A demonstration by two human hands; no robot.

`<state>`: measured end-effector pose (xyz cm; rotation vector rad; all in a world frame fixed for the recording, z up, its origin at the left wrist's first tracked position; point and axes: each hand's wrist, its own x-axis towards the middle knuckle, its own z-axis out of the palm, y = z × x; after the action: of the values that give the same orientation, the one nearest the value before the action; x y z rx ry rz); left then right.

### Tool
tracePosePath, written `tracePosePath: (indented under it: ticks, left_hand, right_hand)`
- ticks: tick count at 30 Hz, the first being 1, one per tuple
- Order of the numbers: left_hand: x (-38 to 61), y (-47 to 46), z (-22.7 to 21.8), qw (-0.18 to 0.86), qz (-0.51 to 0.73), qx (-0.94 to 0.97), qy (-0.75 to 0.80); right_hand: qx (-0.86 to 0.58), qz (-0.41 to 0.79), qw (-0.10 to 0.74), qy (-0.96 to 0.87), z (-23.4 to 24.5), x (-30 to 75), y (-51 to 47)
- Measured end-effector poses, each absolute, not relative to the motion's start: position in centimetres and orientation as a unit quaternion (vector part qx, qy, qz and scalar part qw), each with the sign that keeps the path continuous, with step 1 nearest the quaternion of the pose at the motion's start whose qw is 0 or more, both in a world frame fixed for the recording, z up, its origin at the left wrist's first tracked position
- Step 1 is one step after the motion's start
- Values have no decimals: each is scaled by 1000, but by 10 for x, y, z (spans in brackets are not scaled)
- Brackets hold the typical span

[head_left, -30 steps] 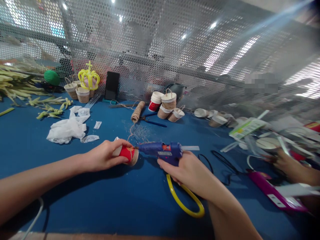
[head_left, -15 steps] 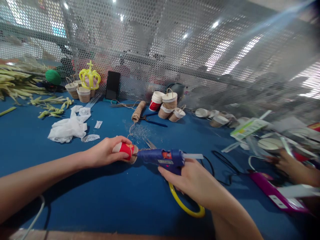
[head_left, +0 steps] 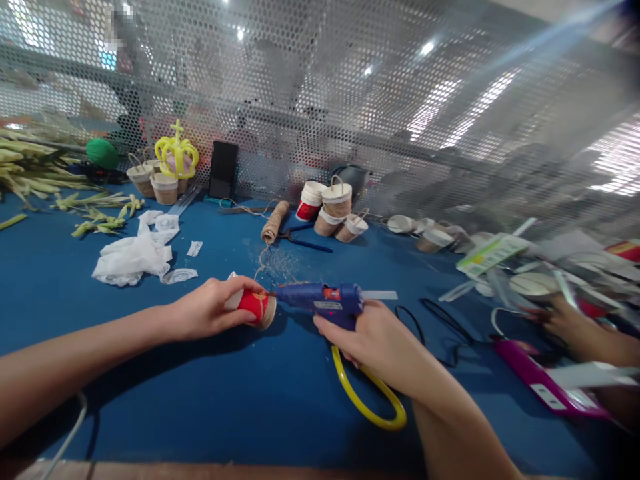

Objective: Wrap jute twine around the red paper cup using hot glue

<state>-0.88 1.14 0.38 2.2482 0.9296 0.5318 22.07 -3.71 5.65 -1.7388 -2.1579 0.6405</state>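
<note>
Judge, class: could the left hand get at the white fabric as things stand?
Probably not at once: the left hand holds the red-and-white cup. With its fingers freed, likely yes; the white fabric lies nearby and nothing seems to block the way.

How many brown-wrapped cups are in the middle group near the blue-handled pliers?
3: a top cup, a lower left cup and a lower right cup. More may be hidden behind them.

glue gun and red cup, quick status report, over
Left hand gripping red cup, tipped sideways. Right hand holding blue glue gun, nozzle at cup, contact unclear. Yellow loop handle just below right hand in view.
</note>
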Motion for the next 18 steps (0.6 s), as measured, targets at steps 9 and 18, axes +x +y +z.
tracePosePath:
  ticks: [9, 18]
  left_hand:
    - [-8, 11, 3, 324, 203, 854, 352]
    - [-10, 17, 0, 386, 235, 821, 350]
  right_hand:
    - [-611, 243, 155, -737, 57, 220, -36]
    - [-585, 240, 140, -762, 58, 220, -44]
